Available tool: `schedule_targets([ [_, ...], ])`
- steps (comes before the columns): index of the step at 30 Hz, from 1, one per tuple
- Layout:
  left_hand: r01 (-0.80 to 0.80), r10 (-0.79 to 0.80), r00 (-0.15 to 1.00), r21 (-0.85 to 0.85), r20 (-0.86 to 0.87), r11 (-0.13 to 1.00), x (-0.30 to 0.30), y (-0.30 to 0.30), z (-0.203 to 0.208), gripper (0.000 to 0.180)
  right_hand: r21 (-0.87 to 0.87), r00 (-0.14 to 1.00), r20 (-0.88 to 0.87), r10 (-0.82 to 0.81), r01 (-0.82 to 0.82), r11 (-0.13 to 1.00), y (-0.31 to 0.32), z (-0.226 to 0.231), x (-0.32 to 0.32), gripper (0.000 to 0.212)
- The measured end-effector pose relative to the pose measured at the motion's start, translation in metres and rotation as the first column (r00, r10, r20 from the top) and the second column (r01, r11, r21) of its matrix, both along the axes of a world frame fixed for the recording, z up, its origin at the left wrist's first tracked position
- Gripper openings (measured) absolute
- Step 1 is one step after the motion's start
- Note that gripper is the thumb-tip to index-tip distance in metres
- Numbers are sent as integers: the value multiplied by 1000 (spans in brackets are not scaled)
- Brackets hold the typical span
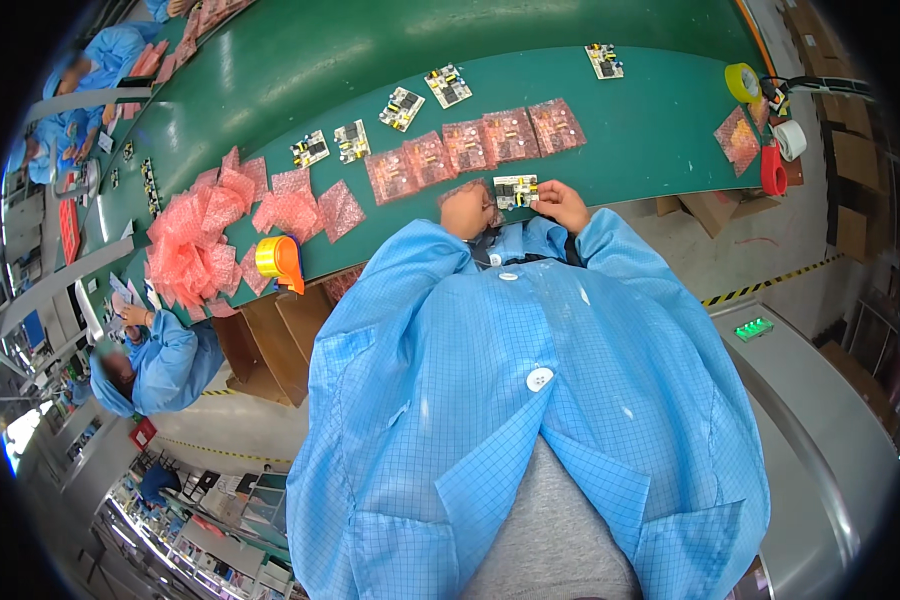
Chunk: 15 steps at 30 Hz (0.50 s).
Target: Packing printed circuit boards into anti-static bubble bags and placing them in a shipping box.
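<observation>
Close to my body, at the table's near edge, I hold a small white circuit board (516, 191) with dark and yellow parts on it. The fingers of my right hand (566, 208) are closed on its right edge. My left hand (467, 213) is closed on a pink bubble bag (458, 192) just left of the board; the bag's mouth is hidden. Beyond my hands lies a row of pink bubble bags with boards inside (468, 146). Bare circuit boards (401, 108) lie farther back on the green table.
A heap of pink bubble bags (195, 235) lies at left, beside a tape roll in an orange dispenser (280, 260). At right are yellow tape (742, 83), white tape (790, 141) and a red dispenser (773, 168). A cardboard box (270, 340) stands below the table. Co-workers (165, 355) sit at left.
</observation>
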<state>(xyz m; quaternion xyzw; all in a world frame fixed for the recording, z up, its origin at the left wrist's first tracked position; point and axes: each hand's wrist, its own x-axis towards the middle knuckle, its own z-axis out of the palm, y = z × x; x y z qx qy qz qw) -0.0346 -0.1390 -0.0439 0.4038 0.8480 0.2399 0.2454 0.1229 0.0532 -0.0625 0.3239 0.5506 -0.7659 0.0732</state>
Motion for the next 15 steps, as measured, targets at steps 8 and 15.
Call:
schedule_targets([
  [8, 3, -4, 997, 10, 73, 1000, -10, -2, 6, 15, 68, 996, -25, 87, -85, 994, -1, -15, -8, 34],
  [15, -15, 11, 1000, 306, 13, 952, -11, -8, 17, 11, 58, 989, 70, 128, -132, 990, 9, 0, -19, 29],
])
